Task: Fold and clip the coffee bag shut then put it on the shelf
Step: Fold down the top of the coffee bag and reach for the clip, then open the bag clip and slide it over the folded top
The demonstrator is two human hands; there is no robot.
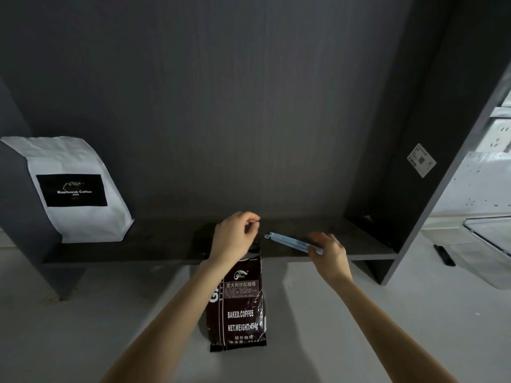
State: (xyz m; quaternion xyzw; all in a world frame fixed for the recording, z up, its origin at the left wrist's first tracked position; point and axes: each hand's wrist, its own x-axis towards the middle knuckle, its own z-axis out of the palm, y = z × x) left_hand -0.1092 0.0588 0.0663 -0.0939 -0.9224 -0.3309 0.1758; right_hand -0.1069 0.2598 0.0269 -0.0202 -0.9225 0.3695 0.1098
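A dark brown coffee bag (pixel 240 308) printed "BAKED.COFFEE" lies flat on the white counter, its top end reaching the front edge of the dark shelf (pixel 154 244). My left hand (pixel 235 237) rests over the bag's top end with fingers curled; the bag's top is hidden under it. My right hand (pixel 329 254) holds a long pale blue bag clip (pixel 290 241) by one end, its free tip pointing left toward the bag's top, a small gap away. Whether the clip's jaws are apart is unclear.
A white coffee bag (pixel 74 189) with a black label stands at the shelf's left end. The shelf's dark side panel (pixel 431 150) rises on the right. Beyond it sit a clear plastic container (pixel 489 244) and a small black object (pixel 443 255) on the counter.
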